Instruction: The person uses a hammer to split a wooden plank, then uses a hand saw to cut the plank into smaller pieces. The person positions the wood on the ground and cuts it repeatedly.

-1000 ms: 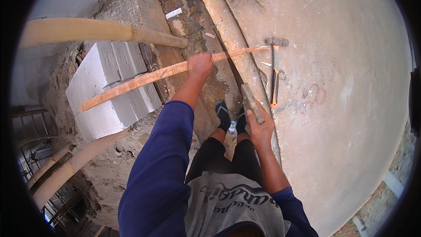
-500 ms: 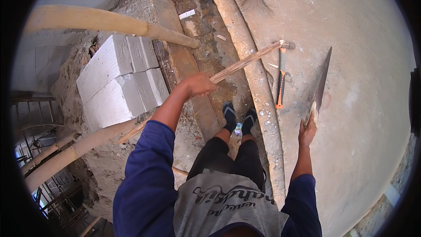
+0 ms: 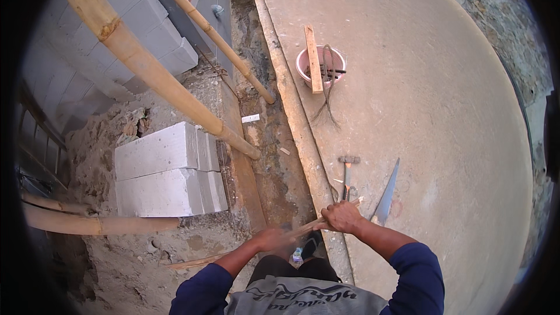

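Note:
A rough wooden stick (image 3: 304,230) slants across in front of my body, over the narrow channel. My right hand (image 3: 342,217) is closed round it near its splintered upper end. Lower down, my left hand (image 3: 269,239), somewhat blurred, grips the same stick. Just beyond my right hand a hammer (image 3: 348,166) with an orange and black handle lies on the concrete slab, its lower handle partly hidden. Beside it rests a handsaw (image 3: 387,192), blade pointing away; my right forearm covers part of its handle.
Stacked pale blocks (image 3: 157,169) sit on the dirt at left. Bamboo poles (image 3: 169,84) slant above the channel. A pink bucket (image 3: 301,67) with a wood strip (image 3: 313,58) across it stands on the slab (image 3: 431,99). A raised concrete edge (image 3: 291,105) borders the channel.
My right hand has let go of the saw, which now lies on the slab, and has taken hold of the stick. The stick has come nearer my body. My view has shifted forward.

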Demonstrator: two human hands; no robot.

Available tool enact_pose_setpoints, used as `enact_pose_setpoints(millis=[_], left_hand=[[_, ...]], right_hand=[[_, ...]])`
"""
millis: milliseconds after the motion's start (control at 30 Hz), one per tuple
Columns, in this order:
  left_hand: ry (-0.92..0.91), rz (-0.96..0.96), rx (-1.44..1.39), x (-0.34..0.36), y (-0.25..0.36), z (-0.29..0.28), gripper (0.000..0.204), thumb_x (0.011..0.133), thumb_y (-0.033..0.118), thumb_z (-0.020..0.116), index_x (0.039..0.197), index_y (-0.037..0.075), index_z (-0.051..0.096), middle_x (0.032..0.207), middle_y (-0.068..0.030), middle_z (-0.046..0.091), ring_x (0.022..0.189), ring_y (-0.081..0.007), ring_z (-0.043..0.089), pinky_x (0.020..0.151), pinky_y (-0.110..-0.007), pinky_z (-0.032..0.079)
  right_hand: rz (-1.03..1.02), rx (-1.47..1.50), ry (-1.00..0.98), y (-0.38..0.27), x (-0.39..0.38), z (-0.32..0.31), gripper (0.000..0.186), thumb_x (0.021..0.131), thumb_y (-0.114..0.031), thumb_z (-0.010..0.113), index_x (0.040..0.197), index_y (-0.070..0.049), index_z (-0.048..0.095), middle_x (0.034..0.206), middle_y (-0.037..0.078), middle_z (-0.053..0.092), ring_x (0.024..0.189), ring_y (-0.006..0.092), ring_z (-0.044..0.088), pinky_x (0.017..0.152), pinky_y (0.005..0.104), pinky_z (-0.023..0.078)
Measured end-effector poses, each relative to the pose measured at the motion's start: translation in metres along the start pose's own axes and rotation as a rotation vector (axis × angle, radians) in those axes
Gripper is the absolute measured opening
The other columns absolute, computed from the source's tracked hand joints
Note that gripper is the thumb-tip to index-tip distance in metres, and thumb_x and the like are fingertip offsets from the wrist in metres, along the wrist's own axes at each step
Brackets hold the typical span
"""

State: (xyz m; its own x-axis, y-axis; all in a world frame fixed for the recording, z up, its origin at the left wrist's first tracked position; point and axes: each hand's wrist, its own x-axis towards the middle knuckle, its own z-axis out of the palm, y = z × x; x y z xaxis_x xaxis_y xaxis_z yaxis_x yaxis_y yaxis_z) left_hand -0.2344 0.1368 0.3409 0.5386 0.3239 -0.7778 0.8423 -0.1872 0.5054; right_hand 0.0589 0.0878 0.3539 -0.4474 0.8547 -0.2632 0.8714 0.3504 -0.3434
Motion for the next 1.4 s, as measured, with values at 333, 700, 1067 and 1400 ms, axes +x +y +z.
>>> enact_pose_setpoints(millis=[333, 700, 1067, 1400], left_hand=[[0.097, -0.144, 0.098, -0.018, -0.053, 0.096, 0.078, 0.088, 0.073, 0.041, 0.118, 0.005, 0.067, 0.114, -0.0245, 0.066, 0.108, -0.0424, 0.062, 0.090, -0.049, 0.049], [0.300, -0.349, -0.252, -0.037, -0.063, 0.129, 0.071, 0.089, 0.066, 0.047, 0.110, 0.001, 0.068, 0.104, -0.0257, 0.068, 0.103, -0.0426, 0.065, 0.087, -0.050, 0.051], [1.166, -0.409, -0.404, -0.165, -0.103, 0.058, 0.051, 0.094, 0.051, 0.055, 0.101, 0.000, 0.053, 0.082, -0.0267, 0.066, 0.085, -0.0453, 0.066, 0.072, -0.051, 0.050], [0.725, -0.505, -0.383, -0.187, -0.072, 0.090, 0.055, 0.092, 0.056, 0.053, 0.105, 0.003, 0.058, 0.085, -0.0257, 0.067, 0.086, -0.0455, 0.065, 0.075, -0.052, 0.050]], right_hand=[[0.181, 0.093, -0.340, -0.060, -0.023, 0.084, 0.073, 0.091, -0.070, 0.042, 0.092, -0.004, 0.071, 0.091, 0.019, 0.072, 0.084, 0.0365, 0.071, 0.074, 0.0469, 0.054], [0.591, 0.360, -0.352, -0.083, 0.007, 0.094, 0.099, 0.081, -0.085, 0.038, 0.091, 0.007, 0.072, 0.092, 0.032, 0.068, 0.102, 0.0429, 0.066, 0.088, 0.0498, 0.051], [0.189, 0.767, -0.250, -0.080, 0.114, 0.145, 0.049, 0.092, -0.030, 0.053, 0.124, 0.008, 0.054, 0.102, 0.027, 0.067, 0.089, 0.0392, 0.068, 0.078, 0.0433, 0.055], [-0.282, 0.255, 0.285, -0.188, 0.134, -0.018, 0.057, 0.091, -0.031, 0.060, 0.138, -0.003, 0.044, 0.126, 0.023, 0.055, 0.119, 0.0391, 0.051, 0.095, 0.0471, 0.043]])
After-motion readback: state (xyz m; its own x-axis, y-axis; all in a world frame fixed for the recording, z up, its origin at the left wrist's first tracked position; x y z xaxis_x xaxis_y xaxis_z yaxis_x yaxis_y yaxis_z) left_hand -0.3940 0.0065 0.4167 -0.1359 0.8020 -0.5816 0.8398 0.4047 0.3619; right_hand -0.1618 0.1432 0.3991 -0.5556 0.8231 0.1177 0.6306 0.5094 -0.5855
